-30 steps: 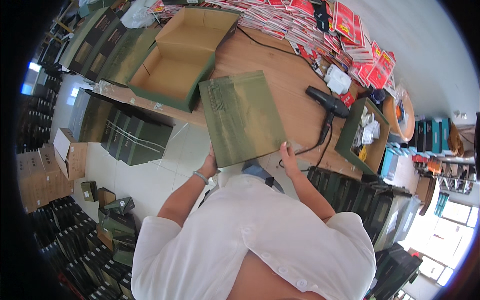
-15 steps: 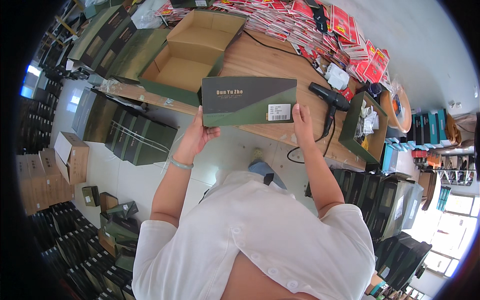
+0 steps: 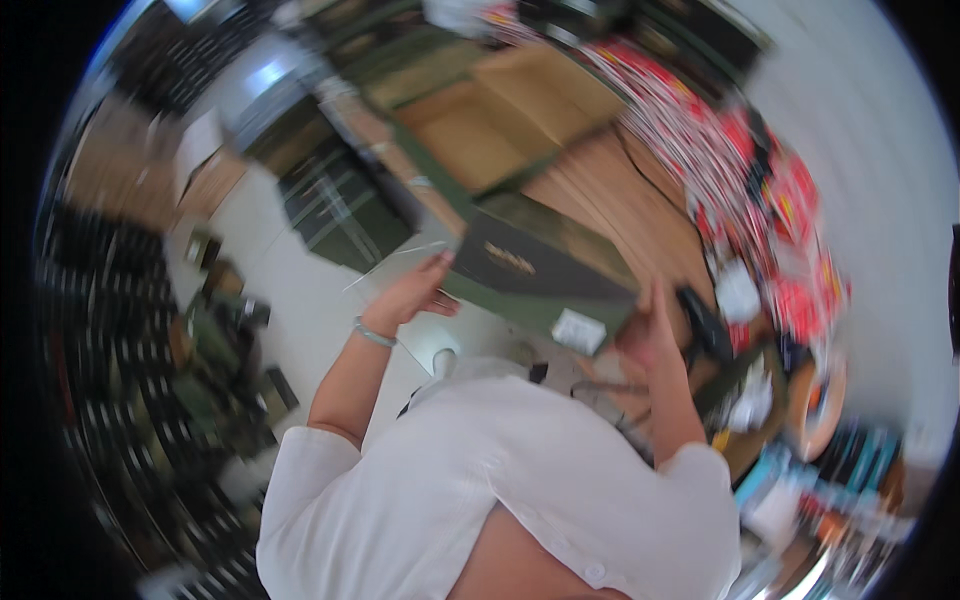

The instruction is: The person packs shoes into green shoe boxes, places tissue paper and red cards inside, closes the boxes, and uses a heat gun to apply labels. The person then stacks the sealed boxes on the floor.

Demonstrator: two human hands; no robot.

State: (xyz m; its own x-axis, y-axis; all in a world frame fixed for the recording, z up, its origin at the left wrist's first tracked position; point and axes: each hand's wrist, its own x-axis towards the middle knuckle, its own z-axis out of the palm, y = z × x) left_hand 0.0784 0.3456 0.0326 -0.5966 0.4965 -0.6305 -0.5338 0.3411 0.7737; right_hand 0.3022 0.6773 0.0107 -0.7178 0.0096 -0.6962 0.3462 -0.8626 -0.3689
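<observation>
Between my two hands is a dark green and black shoe box [image 3: 530, 270], closed and tilted, with a white label at its lower right. My left hand [image 3: 412, 292] grips its left end, thumb on the front edge. At the right end, my right hand [image 3: 650, 335] holds on, slightly blurred. The box is in the air in front of my body, by the near edge of the wooden table [image 3: 590, 190]. Beyond it, an open shoe box [image 3: 470, 130] with a brown inside sits on the table.
Red and white printed packets [image 3: 690, 110] are heaped along the far side. A black hair dryer [image 3: 705, 322] and a green box [image 3: 745, 400] with white scraps lie at the right. Strapped boxes [image 3: 345, 210] stand left of the table; dark boxes [image 3: 120, 330] are stacked farther left.
My view has turned, so the surroundings appear rotated clockwise and blurred. The held shoe box has tilted, its right end lower, and its top side now shows. Both hands keep hold of it.
</observation>
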